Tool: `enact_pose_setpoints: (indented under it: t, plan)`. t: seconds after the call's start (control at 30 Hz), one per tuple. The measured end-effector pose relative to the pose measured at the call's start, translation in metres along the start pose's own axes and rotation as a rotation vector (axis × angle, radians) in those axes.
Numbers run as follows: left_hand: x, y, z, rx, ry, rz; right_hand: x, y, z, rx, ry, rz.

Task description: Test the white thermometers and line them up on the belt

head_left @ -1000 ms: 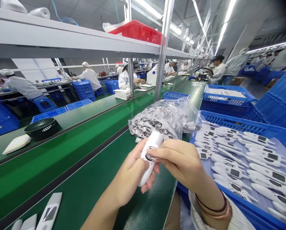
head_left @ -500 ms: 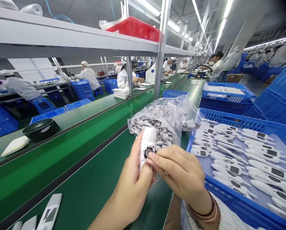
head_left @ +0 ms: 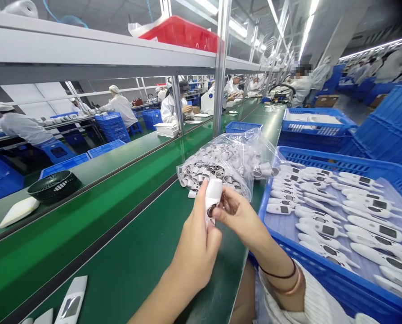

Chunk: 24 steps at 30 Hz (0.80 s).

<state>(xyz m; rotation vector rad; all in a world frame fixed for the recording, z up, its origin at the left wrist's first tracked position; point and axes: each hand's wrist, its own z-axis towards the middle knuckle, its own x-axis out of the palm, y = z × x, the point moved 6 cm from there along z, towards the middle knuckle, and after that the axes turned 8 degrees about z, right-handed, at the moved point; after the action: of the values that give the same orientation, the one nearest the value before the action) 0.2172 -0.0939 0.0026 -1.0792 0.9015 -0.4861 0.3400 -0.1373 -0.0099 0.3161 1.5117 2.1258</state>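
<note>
Because the left hand is closed around the white device, with the index finger stretched along its side, the device stands nearly upright, wide end on top. This grip probably serves to turn the round opening toward the right hand. The right hand is narrow: its thumb is at the opening and its fingers bend by the device's right side. Whether they pinch a small part, I cannot tell.

Beyond both hands, a clear bag full of caps lies on the green table, perhaps so near to be within reach. Right of the right hand is a blue tray, where similar devices lie in rows, presumably to stay orderly. Left of the left hand and nearer to the person, another device lies screen up, well apart, maybe for leaving working room.
</note>
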Motion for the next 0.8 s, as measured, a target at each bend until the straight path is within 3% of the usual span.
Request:
enact_pose_setpoints:
  t: [0.13, 0.3, 0.4, 0.63, 0.7, 0.8]
  plan:
    - [-0.010, 0.004, 0.005, -0.109, -0.041, -0.311, -0.029, -0.043, 0.014, 0.133, -0.064, -0.681]
    - [-0.014, 0.002, 0.007, -0.135, -0.021, -0.495, -0.027, -0.099, 0.014, 0.283, -0.028, -0.996]
    - [-0.013, 0.001, 0.007, -0.144, -0.014, -0.522, -0.020, -0.117, 0.010, 0.297, 0.013, -1.117]
    - [-0.012, 0.005, 0.007, -0.136, -0.018, -0.489, -0.015, -0.130, 0.004, 0.199, 0.032, -1.233]
    - [-0.012, 0.010, 0.006, -0.150, -0.037, -0.402, -0.014, -0.133, 0.002, 0.180, 0.016, -1.242]
    - [-0.015, 0.013, 0.009, -0.100, -0.083, -0.063, -0.014, -0.138, 0.001, 0.155, -0.011, -1.240]
